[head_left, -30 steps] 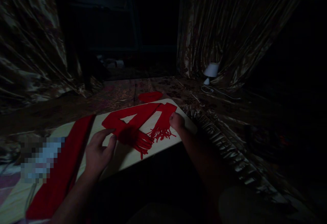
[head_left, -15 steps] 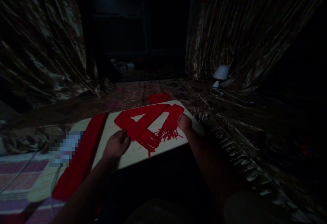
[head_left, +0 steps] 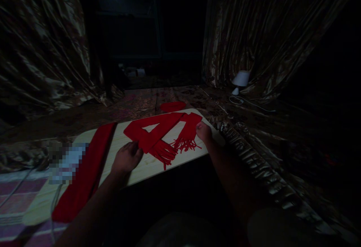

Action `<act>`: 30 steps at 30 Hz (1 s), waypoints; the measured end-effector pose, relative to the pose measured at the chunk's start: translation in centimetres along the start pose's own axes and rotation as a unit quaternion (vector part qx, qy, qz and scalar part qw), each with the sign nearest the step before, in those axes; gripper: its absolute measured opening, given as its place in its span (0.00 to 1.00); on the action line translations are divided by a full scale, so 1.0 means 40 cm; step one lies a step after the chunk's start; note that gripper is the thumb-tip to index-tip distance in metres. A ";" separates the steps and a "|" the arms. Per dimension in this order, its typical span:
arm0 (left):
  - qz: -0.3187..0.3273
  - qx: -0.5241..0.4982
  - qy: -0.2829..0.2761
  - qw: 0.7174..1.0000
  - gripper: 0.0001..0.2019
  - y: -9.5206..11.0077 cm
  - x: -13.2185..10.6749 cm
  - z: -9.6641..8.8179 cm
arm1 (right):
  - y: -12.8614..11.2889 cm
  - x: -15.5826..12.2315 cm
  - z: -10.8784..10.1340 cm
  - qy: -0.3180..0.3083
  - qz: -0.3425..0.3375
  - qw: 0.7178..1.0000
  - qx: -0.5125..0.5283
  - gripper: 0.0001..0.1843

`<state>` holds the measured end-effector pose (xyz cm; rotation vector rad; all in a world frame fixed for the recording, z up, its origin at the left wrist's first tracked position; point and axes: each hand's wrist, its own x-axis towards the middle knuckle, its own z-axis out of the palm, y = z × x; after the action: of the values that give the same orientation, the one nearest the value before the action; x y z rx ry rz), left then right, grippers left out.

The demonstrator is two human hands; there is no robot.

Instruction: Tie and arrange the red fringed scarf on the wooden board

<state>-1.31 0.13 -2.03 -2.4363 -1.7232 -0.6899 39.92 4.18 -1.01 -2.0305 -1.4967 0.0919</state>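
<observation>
A red fringed scarf (head_left: 165,128) lies folded across itself in a loop on a pale wooden board (head_left: 146,170). Its two tasselled ends point toward me. At the scarf's near left corner, my left hand (head_left: 127,157) is closed with its fingertips on the edge. My right hand (head_left: 203,131) pinches the scarf's right side above the fringe, its thumb and fingers closed on the cloth. Left of my left hand, a long red folded cloth (head_left: 84,171) lies across the board. What my fingers do under the scarf's edges is hidden.
Beyond the board lies another red cloth piece (head_left: 173,106). A small white lamp (head_left: 241,78) with a cord stands at the back right. A pixelated item (head_left: 69,163) and a grey cable (head_left: 56,202) are at the left. Patterned curtains (head_left: 231,32) hang behind; the room is dim.
The view has shifted slightly. My left fingers look more curled at the scarf's corner. My right hand stays on the scarf's right side, and the scarf keeps nearly the same shape.
</observation>
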 end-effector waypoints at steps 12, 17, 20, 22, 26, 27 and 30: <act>0.065 0.024 0.016 0.997 0.28 -0.027 -0.002 0.025 | -0.013 -0.002 0.015 -0.054 -0.112 0.989 -0.079 0.19; 0.080 0.012 0.030 0.996 0.27 -0.030 -0.001 0.026 | 0.004 0.011 0.041 -0.015 -0.091 0.993 -0.076 0.18; 0.097 0.012 0.029 0.995 0.26 -0.032 -0.001 0.028 | 0.016 0.021 0.051 0.002 -0.087 0.995 -0.046 0.17; 0.095 0.015 0.032 0.995 0.26 -0.034 -0.001 0.031 | 0.024 0.028 0.051 0.011 -0.083 0.996 -0.003 0.16; 0.080 0.020 0.036 0.996 0.28 -0.040 -0.002 0.036 | 0.027 0.027 0.026 0.048 -0.070 0.991 0.099 0.16; 0.080 0.020 0.035 0.996 0.28 -0.042 -0.002 0.037 | 0.022 0.021 0.016 0.050 -0.079 0.989 0.113 0.17; 0.078 0.018 0.030 0.996 0.28 -0.047 -0.002 0.041 | -0.009 -0.007 -0.015 -0.008 -0.160 0.980 0.120 0.18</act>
<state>-2.51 1.27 -3.87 -2.4667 -1.4919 -0.6991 39.77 3.75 -0.41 -1.5861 -1.7128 0.1496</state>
